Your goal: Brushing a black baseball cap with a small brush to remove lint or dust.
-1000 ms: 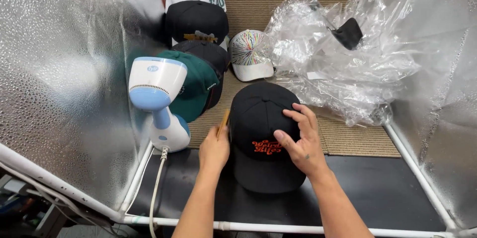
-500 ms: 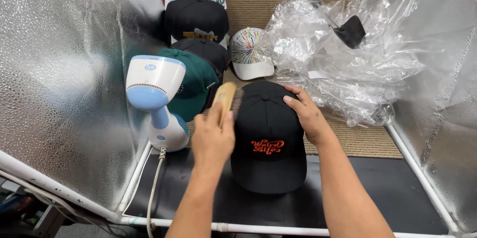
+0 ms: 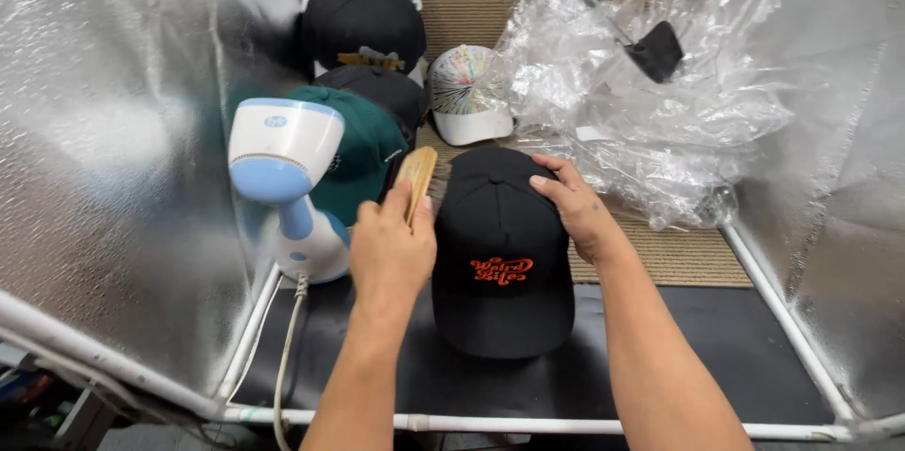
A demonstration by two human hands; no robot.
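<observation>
- Black cap (image 3: 502,253) with orange stitched lettering lies flat on the dark mat (image 3: 716,357), peak toward the person, in the middle of the head view.
- Left hand (image 3: 391,253) is closed around a wooden brush (image 3: 417,182), its bristles against the cap's left side.
- Right hand (image 3: 575,201) rests with fingers spread on the crown's right side, gripping nothing, steadying the cap.
- Brushing the crown looks to be the step in hand; further strokes call for that steadying press to hold.
- White and blue steamer (image 3: 287,182) and a green cap (image 3: 363,159) crowd the brush's left.
- Crumpled clear plastic (image 3: 650,121) lies behind, right of the cap.
- More caps are stacked at the back.
</observation>
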